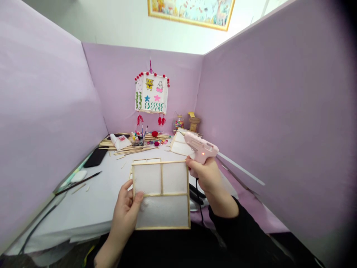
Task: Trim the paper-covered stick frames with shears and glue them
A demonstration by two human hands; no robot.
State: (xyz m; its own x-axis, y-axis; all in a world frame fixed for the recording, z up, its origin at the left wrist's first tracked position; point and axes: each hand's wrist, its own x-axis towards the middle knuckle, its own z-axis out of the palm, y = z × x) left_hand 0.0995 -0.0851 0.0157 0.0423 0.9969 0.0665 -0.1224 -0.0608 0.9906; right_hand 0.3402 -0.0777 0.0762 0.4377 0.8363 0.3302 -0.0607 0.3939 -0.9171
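A square panel of thin wooden sticks covered with translucent white paper (167, 212) is tilted up over the table's front edge. My left hand (126, 204) grips its left side, thumb on the front face and fingers behind. In my right hand (205, 175) is a pink hot glue gun (202, 147) with a glowing red light, its nozzle pointing up and to the left. Some of the right fingers touch or come very near the panel's top right corner; I cannot tell which. Part of another stick frame (146, 160) shows behind the panel.
Bundles of wooden sticks (134, 149) lie at the back, beside a cup of brushes (138, 140). A decorated paper lantern (154, 93) hangs at the back wall. On the left are a black phone (95, 157) and a dark brush (79, 183). Another papered frame (180, 145) rests back right.
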